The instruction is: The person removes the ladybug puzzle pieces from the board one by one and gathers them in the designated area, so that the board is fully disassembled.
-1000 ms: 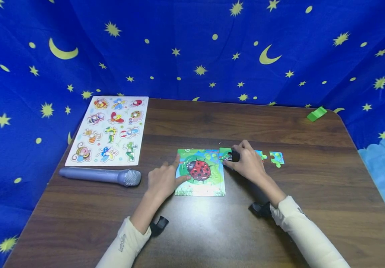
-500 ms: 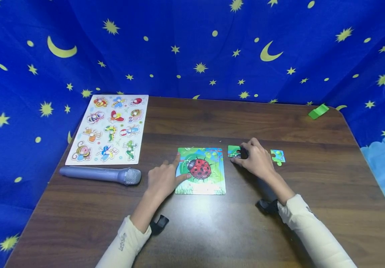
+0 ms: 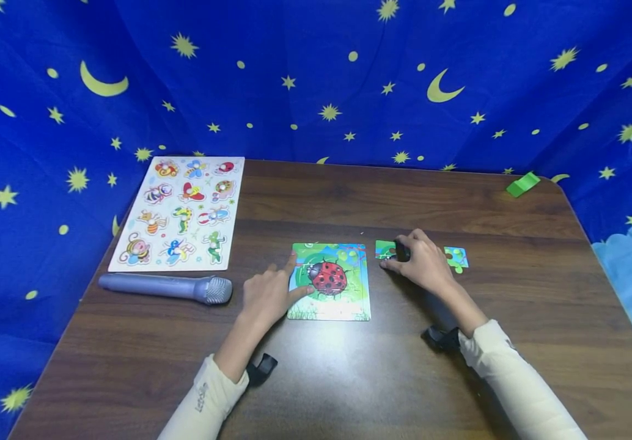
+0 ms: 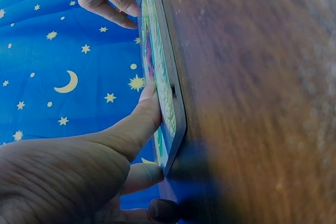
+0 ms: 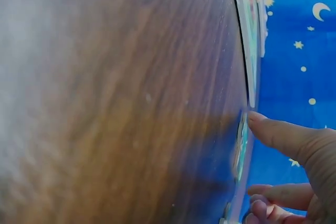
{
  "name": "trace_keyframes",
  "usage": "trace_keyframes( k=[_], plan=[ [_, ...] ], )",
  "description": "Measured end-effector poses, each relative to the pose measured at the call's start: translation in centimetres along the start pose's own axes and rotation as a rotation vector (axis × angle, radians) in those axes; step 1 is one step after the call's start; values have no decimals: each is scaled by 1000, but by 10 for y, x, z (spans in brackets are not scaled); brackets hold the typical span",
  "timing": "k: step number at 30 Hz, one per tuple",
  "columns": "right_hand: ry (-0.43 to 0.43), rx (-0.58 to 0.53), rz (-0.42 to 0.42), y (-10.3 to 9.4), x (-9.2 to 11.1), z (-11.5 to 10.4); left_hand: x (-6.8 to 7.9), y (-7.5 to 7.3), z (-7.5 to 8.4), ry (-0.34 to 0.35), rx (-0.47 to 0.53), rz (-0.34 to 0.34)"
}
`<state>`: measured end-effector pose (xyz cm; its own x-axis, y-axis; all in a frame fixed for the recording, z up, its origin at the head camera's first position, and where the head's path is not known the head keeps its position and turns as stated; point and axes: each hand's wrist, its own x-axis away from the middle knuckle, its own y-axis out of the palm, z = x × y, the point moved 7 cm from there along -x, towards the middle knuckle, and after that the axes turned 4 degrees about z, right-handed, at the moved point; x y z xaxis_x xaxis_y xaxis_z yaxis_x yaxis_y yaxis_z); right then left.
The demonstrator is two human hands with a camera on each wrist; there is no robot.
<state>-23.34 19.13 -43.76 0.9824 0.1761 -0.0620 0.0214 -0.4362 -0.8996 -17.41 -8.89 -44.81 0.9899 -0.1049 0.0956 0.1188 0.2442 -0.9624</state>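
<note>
Ladybug puzzle (image 3: 329,281) lies flat near the middle of the table (image 3: 316,391). Left wrist view shows a solid edge, so we judge it light but stiff; glossy face, probably slippery. Best hold: opposite side edges. Our left hand (image 3: 266,294) has its thumb resting on the face, index stretched out at the left edge, not closed round it.

Left loose piece (image 3: 383,245) is just right of the puzzle, apart from it; right loose piece (image 3: 455,253) is farther right, partly hidden. Our right hand (image 3: 425,263) pinches the left one between thumb and curled fingers. We expect pieces very light, rigid, awkward to lift off smooth wood. Take them by the rims; tabs could chip.

Around us: starry curtain (image 3: 272,91) behind, insect board (image 3: 178,214) far left, purple-grey microphone (image 3: 162,287) just in front of it, small green object (image 3: 523,184) at the far right corner. None blocks us; only our right hand hides what's beneath it.
</note>
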Motion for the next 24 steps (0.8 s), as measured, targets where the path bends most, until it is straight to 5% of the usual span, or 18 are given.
trace_keyframes(
  k=[14,24],
  plan=[
    [-158,-64,2,10,29,-42,3,-4,4,9,-36,23],
    [-207,-53,-70,23,38,-69,18,-7,47,152,-128,79]
  ],
)
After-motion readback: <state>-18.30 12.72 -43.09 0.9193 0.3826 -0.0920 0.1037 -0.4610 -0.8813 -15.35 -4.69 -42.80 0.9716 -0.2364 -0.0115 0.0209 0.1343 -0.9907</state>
